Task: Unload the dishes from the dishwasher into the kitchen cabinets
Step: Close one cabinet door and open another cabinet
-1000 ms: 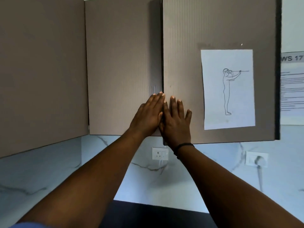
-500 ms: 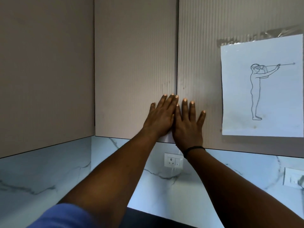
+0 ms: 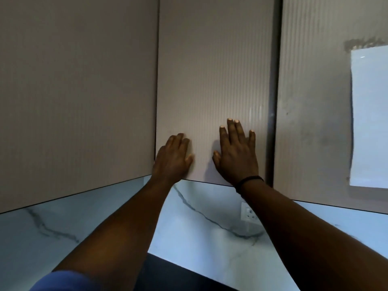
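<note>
Both hands laid flat on middle cabinet door (image 3: 214, 80), low near its bottom edge: left hand (image 3: 173, 159) by the door's left edge, right hand (image 3: 237, 153) nearer the right edge, fingers straight, black wristband (image 3: 248, 181) worn; white paper (image 3: 370, 118) taped on neighbouring door (image 3: 310, 101); marble backsplash (image 3: 210, 227) seen below

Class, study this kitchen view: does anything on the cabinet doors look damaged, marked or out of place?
Yes. The right door is smudged with grey marks, and a rough patch of tape residue sits above the paper stuck on it. The middle door, which both hands press flat, looks clean.
</note>
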